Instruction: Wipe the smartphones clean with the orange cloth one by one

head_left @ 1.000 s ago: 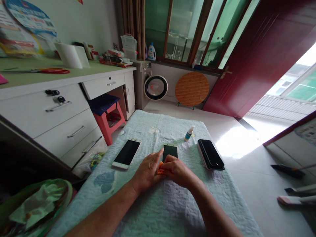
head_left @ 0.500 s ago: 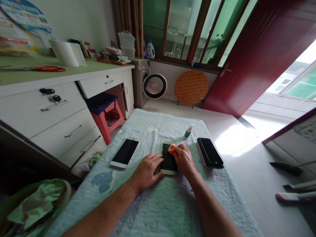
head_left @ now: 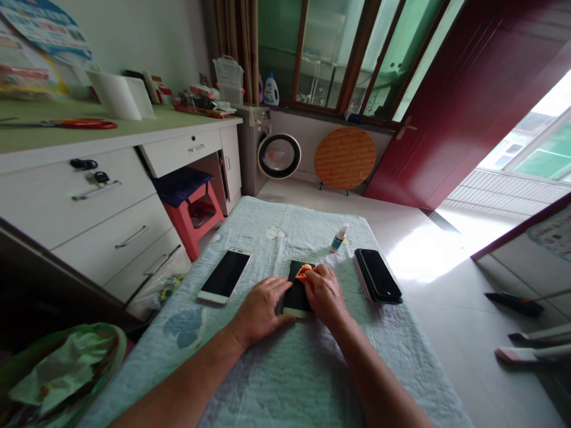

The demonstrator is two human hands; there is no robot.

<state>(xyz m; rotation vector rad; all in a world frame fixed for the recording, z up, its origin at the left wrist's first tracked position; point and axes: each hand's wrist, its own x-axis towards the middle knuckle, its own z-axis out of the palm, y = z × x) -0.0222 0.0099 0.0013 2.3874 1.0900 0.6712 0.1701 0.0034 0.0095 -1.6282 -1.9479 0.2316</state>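
A smartphone (head_left: 293,295) with a dark screen and light frame lies face up on the cloth-covered table. My left hand (head_left: 263,306) grips its left side, fingertips on the edge and thumb at the bottom corner. Pinched in my right hand (head_left: 325,291) is an orange cloth (head_left: 304,272), pressed against the upper part of the screen. A white-framed smartphone (head_left: 225,274) lies to the left. On the right sits a stack of dark phones (head_left: 379,274). Behind them stands a small spray bottle (head_left: 339,238) with a blue label.
A pale blue quilted cloth (head_left: 285,368) covers the table. To the left are a white drawer desk (head_left: 107,202), a red stool (head_left: 190,229) and a green waste bin (head_left: 118,351). A washing machine (head_left: 254,148) with its door open stands behind, near a round wooden tabletop (head_left: 345,157).
My right hand has moved the orange cloth a little left and down over the screen. The phone has shifted slightly left, and my left hand still steadies it.
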